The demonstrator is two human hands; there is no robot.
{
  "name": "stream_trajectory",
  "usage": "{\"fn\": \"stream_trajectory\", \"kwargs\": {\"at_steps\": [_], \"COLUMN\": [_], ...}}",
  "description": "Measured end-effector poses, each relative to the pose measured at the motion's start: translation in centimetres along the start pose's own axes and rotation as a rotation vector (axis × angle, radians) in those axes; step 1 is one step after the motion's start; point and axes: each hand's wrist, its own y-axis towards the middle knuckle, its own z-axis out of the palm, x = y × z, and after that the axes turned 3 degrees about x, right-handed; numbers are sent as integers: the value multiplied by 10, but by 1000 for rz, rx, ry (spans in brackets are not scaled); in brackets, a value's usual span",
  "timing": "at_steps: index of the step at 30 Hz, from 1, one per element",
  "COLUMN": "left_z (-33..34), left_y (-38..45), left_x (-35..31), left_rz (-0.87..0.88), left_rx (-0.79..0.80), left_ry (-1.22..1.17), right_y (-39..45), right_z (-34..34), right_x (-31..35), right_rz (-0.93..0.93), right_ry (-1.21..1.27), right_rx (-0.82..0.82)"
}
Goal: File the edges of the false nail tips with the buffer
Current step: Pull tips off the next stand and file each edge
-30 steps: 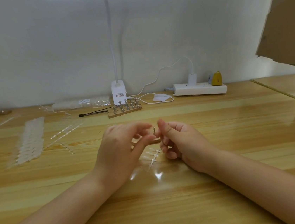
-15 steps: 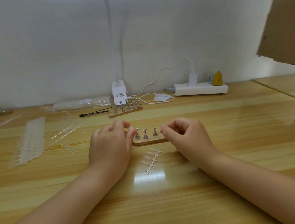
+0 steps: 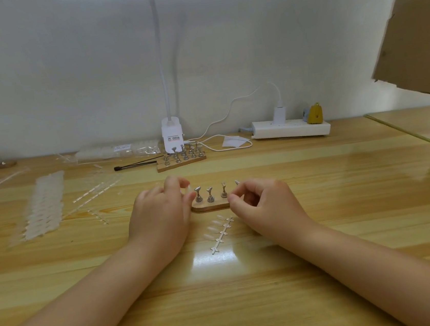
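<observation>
Head view: both forearms reach in over a wooden counter [image 3: 320,204]. Left hand [image 3: 158,217] sits at the left end of a small wooden stand [image 3: 209,206] with upright metal holders; fingers curled, thumb and index pinched near a pale nail tip [image 3: 188,190], can't tell if it actually grips it. Right hand [image 3: 264,205] at the stand's right end, fingers curled, tips close to the rightmost holder; grip unclear. Clear strip of false nail tips [image 3: 220,233] lies on the counter just in front of the stand, between the wrists, untouched. Buffer not identifiable. Further back: second stand [image 3: 180,160], black brush [image 3: 135,165], lamp base [image 3: 172,135], white power strip [image 3: 290,128]. More nail-tip strips [image 3: 43,206] lie left.
</observation>
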Motion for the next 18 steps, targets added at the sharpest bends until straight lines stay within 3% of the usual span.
{"fn": "stream_trajectory", "kwargs": {"at_steps": [4, 7, 10, 18], "left_z": [-1, -1, 0, 2], "left_y": [0, -4, -5, -5], "left_x": [0, -10, -14, -12], "left_rz": [11, 136, 208, 205], "left_rx": [8, 37, 57, 66], "left_ry": [-67, -74, -46, -46], "right_y": [-1, 1, 5, 10], "right_z": [-1, -1, -2, -3], "right_x": [1, 1, -2, -5], "right_rz": [-57, -65, -24, 28], "right_ry": [-260, -356, -399, -330], "right_rx": [17, 20, 34, 58]}}
